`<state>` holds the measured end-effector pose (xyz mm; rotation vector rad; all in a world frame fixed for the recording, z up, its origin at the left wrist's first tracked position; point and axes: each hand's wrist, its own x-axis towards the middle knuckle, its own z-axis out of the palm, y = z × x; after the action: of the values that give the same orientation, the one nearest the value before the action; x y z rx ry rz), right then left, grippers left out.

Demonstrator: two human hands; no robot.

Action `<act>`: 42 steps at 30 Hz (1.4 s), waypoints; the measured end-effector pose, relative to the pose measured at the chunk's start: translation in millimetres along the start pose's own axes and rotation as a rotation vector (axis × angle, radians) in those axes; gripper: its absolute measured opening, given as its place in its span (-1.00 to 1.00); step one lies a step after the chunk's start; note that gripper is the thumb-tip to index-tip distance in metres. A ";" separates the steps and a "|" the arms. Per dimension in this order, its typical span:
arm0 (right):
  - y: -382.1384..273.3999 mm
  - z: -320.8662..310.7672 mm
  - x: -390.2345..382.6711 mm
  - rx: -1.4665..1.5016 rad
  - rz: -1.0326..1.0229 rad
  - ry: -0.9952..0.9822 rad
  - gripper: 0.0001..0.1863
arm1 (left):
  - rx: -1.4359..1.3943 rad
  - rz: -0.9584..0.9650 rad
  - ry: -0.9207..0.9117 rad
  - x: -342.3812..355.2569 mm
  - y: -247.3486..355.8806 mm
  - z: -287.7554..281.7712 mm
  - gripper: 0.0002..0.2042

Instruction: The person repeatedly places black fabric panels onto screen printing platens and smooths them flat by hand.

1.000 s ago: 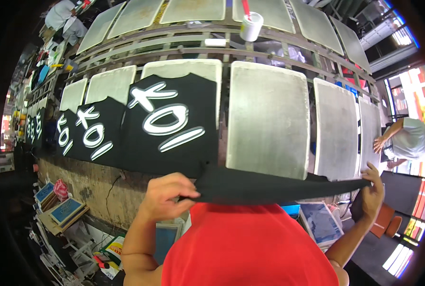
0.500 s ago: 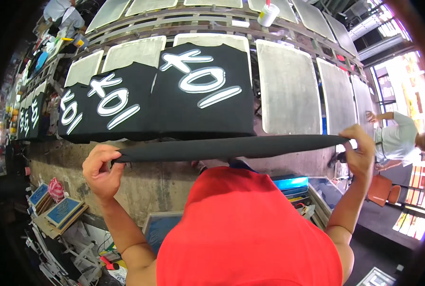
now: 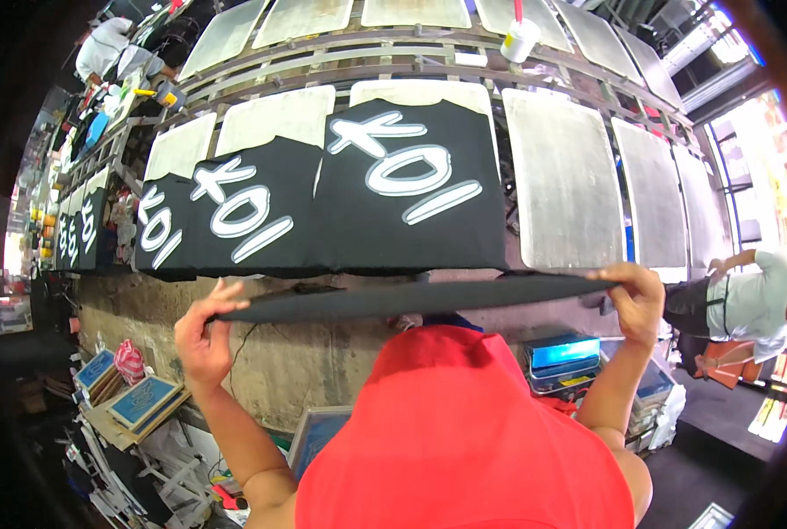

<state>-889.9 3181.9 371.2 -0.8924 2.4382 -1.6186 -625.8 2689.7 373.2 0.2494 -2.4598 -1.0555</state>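
Observation:
A dark piece of black cloth (image 3: pixel 428 300) stretches between my two hands, seen almost edge-on as a long strip. My left hand (image 3: pixel 205 339) pinches its left end between thumb and finger, the other fingers lifted away from it. At the opposite end, my right hand (image 3: pixel 637 307) closes on the cloth's right corner. Just beyond it lie black fabric panels with white lettering, the largest panel (image 3: pixel 349 229) on a flat board in front of me and a middle panel (image 3: pixel 301 185) to its left. How much cloth hangs below the strip is hidden.
Bare pale boards (image 3: pixel 570 185) continue rightward on the metal-railed table. A white tub (image 3: pixel 519 40) stands on the far rail. Framed screens (image 3: pixel 146 401) lie at lower left, and a blue toolbox (image 3: pixel 565 357) sits at right. One person (image 3: pixel 755 295) stands at right, another (image 3: pixel 111 53) at far left.
The table appears farther right and lower in the picture. My left fingers have lifted off the cloth, thumb and finger still pinching. At right, the other person has shifted lower and changed arm position.

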 end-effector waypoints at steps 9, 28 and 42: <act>40.6 -31.9 127.0 0.047 -0.158 0.204 -0.83 | -0.034 0.051 0.213 180.1 -83.9 -26.7 -0.84; 400.1 142.5 359.4 -0.128 0.718 -0.211 -0.79 | 0.095 -0.572 -0.478 382.2 -379.7 267.2 -0.75; 381.8 166.9 347.4 -0.427 0.464 -0.046 -0.74 | 0.466 -0.272 -0.489 383.0 -361.9 288.8 -0.78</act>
<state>-1275.4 2972.7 51.9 -0.3393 2.7330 -0.9341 -1103.5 2497.4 63.5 0.5380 -3.1750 -0.6794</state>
